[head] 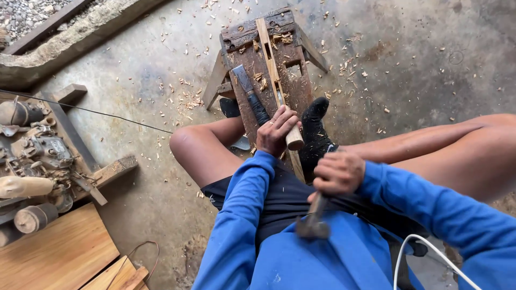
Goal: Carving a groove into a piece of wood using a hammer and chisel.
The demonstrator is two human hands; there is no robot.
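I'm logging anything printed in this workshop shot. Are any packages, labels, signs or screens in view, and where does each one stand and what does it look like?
None show: no package, label, sign or screen.
What is there: a worn wooden bench with a pale slat, wood chips, boards at lower left.
The left hand grips a chisel; the right hand holds a hammer.

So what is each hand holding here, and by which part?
The left hand grips a chisel by its wooden handle, just below the butt end. The right hand holds a hammer by its shaft, the blurred head hanging low.
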